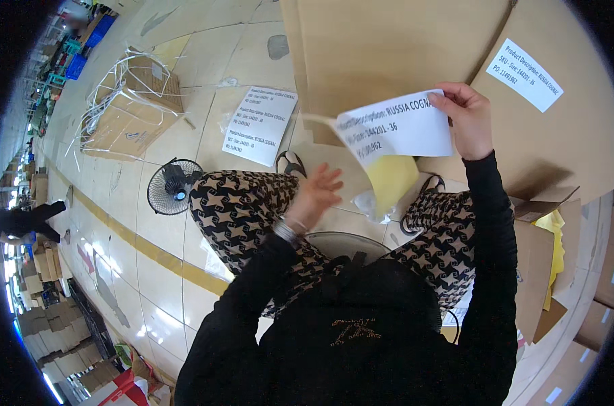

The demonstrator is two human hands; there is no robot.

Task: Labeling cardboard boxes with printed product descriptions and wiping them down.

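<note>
Between the thumb and fingers of my right hand [472, 120] is the upper right corner of a white printed label [405, 132], held in front of a large cardboard carton [395, 51]. The label's left edge curls and is smeared by motion. Just below it shows a yellow piece of paper [393, 177]; whether it is joined to the label I cannot tell. My left hand [315, 197] is in the air over my knee, apart from the label, its fingers spread and slightly blurred, with nothing seen in them. A similar label [525, 74] is stuck on the carton's right part.
A sheet of printed labels [260, 125] lies on the tiled floor, left of the carton. Further left are a small black fan [175, 187] and a box with loose white straps [132, 111]. An open box [531, 271] with yellow paper stands right. Another person [30, 222] is far left.
</note>
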